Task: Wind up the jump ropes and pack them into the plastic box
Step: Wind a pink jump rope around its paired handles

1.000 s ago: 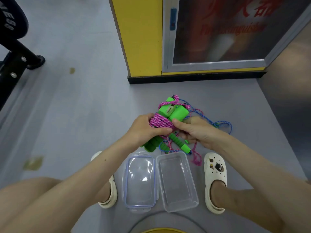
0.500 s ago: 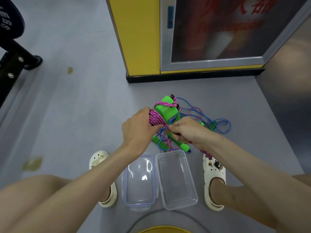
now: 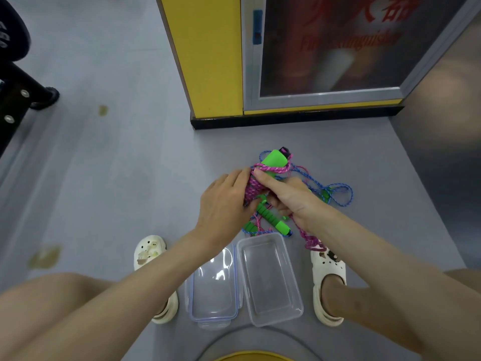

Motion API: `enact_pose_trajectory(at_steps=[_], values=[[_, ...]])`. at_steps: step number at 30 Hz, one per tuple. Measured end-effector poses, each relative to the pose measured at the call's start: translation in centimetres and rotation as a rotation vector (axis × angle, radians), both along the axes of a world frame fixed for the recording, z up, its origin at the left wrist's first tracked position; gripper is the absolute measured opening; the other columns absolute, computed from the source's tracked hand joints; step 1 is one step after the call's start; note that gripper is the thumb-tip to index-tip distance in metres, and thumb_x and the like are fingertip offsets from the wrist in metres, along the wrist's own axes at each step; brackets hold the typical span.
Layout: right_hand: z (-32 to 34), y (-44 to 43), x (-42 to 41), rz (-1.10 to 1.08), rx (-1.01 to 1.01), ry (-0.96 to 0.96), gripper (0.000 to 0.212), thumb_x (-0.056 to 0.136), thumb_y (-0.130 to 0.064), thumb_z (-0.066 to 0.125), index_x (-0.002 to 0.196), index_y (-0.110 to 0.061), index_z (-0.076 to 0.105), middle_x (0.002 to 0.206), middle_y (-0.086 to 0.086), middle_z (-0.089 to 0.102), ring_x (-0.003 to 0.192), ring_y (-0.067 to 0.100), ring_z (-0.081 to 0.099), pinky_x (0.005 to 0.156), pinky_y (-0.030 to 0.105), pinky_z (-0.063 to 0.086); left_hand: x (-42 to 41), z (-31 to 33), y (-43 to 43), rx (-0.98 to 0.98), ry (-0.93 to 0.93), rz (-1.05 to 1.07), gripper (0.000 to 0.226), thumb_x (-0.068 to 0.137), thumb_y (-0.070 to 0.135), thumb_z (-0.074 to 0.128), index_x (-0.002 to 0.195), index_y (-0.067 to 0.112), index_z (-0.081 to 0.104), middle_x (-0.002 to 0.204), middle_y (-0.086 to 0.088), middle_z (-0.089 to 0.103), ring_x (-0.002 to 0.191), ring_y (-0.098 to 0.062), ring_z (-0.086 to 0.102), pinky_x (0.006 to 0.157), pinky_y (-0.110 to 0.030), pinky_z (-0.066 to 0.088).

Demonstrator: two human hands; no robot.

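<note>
- A clear rectangular plastic box [image 3: 270, 282] is sitting open on the grey floor [image 3: 130, 178] between white clogs [image 3: 329, 267], its clear lid [image 3: 213, 290] just left of it.
- Beyond, the left hand [image 3: 223, 201] is gripping a pink braided jump rope [image 3: 252, 187] wound around green foam handles [image 3: 274, 160]; the right hand [image 3: 289, 196] is pinching its cord.
- A blue braided jump rope [image 3: 339, 195] is lying tangled beneath, spreading right.

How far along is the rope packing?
Done: pink rope mostly wound round its green handles. In hand: left hand and right hand grip that bundle, tail loose. Left: blue rope unwound on the floor; plastic box holds nothing, lid off beside it.
</note>
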State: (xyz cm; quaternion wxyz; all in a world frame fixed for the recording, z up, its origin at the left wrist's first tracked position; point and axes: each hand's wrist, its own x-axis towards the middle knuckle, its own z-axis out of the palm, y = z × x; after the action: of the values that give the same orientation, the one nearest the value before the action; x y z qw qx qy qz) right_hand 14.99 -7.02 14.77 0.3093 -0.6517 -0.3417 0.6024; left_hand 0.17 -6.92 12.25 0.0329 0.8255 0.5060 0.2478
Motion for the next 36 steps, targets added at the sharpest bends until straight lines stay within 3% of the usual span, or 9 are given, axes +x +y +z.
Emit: enact_pose_trajectory(at_steps=[5, 7, 9, 12, 16, 22, 27, 30, 36], values=[[0.5, 0.1, 1.0, 0.068, 0.062, 0.025, 0.041, 0.077, -0.046, 0.071, 0.056, -0.021, 0.046, 0.044, -0.006, 0.034, 0.041, 0.009, 0.022, 0.039, 0.019, 0.019, -0.6, 2.4, 1.6, -0.611, -0.558, -0.009, 0.036, 0.080, 0.041, 0.073, 0.108, 0.022, 0.061, 0.104, 0.004, 0.062, 0.095, -0.010, 0.059, 0.080, -0.026, 0.048], [0.8, 0.0, 1.3, 0.157, 0.092, 0.108, 0.035, 0.080, -0.043, 0.068, 0.057, -0.023, 0.050, 0.045, -0.006, 0.031, 0.043, 0.009, 0.019, 0.041, 0.020, 0.016, -1.1, 2.9, 2.0, -0.866, -0.734, 0.006, 0.049, 0.075, 0.038, 0.077, 0.116, 0.022, 0.055, 0.110, 0.002, 0.059, 0.099, -0.012, 0.059, 0.083, -0.024, 0.050], [1.1, 0.0, 1.6, 0.266, 0.114, 0.203, 0.029, 0.079, -0.043, 0.065, 0.062, -0.023, 0.054, 0.048, -0.005, 0.030, 0.045, 0.009, 0.019, 0.043, 0.021, 0.014, -1.5, 3.1, 1.8, -1.170, -0.847, 0.008, 0.068, 0.068, 0.042, 0.075, 0.128, 0.027, 0.046, 0.116, -0.001, 0.058, 0.104, -0.015, 0.061, 0.084, -0.025, 0.053], [1.2, 0.0, 1.6, 0.375, 0.117, 0.258, 0.029, 0.074, -0.045, 0.062, 0.061, -0.020, 0.054, 0.050, -0.004, 0.032, 0.048, 0.010, 0.018, 0.047, 0.025, 0.011, -2.0, 3.3, 1.5, -1.412, -0.917, -0.135, 0.052, 0.074, 0.036, 0.069, 0.122, 0.025, 0.054, 0.111, -0.002, 0.069, 0.099, -0.016, 0.067, 0.079, -0.026, 0.055], [0.8, -0.1, 1.2, 0.336, 0.109, 0.242, 0.034, 0.076, -0.043, 0.059, 0.070, -0.010, 0.053, 0.049, -0.003, 0.042, 0.044, 0.008, 0.024, 0.046, 0.023, 0.017, -2.2, 3.3, 1.7, -1.374, -0.912, -0.082, 0.046, 0.073, 0.029, 0.075, 0.117, 0.022, 0.060, 0.108, -0.008, 0.071, 0.094, -0.020, 0.069, 0.077, -0.031, 0.056], [0.0, -0.1, 1.0, 0.256, 0.079, 0.125, 0.026, 0.089, -0.026, 0.061, 0.068, -0.011, 0.059, 0.046, 0.000, 0.049, 0.035, 0.009, 0.028, 0.040, 0.021, 0.022, -1.9, 2.9, 1.8, -1.086, -0.747, 0.096, 0.055, 0.068, 0.024, 0.084, 0.113, 0.019, 0.053, 0.096, 0.002, 0.069, 0.075, -0.005, 0.068, 0.061, -0.016, 0.052], [0.3, 0.2, 1.1, 0.273, 0.109, 0.109, 0.026, 0.088, -0.028, 0.061, 0.071, -0.009, 0.062, 0.045, -0.001, 0.048, 0.036, 0.009, 0.028, 0.036, 0.018, 0.022, -2.0, 2.9, 1.5, -1.175, -0.991, 0.165, 0.056, 0.062, 0.030, 0.086, 0.105, 0.012, 0.054, 0.093, -0.005, 0.067, 0.077, -0.013, 0.068, 0.070, -0.026, 0.056], [0.1, 0.1, 1.0, 0.278, 0.119, 0.110, 0.027, 0.087, -0.029, 0.062, 0.071, -0.006, 0.062, 0.047, 0.000, 0.050, 0.037, 0.009, 0.030, 0.037, 0.018, 0.024, -1.8, 3.1, 1.3, -1.262, -1.152, 0.193, 0.055, 0.064, 0.024, 0.077, 0.110, 0.007, 0.052, 0.087, -0.007, 0.067, 0.070, -0.015, 0.068, 0.063, -0.029, 0.057], [-0.6, 0.0, 1.2, 0.249, 0.011, 0.031, 0.016, 0.086, -0.017, 0.067, 0.083, -0.001, 0.068, 0.052, 0.004, 0.058, 0.036, 0.006, 0.043, 0.037, 0.016, 0.037, -1.3, 2.7, 1.5, -1.152, -1.047, 0.332, 0.046, 0.068, 0.008, 0.082, 0.104, 0.009, 0.053, 0.085, -0.008, 0.068, 0.067, -0.019, 0.067, 0.062, -0.032, 0.059]])
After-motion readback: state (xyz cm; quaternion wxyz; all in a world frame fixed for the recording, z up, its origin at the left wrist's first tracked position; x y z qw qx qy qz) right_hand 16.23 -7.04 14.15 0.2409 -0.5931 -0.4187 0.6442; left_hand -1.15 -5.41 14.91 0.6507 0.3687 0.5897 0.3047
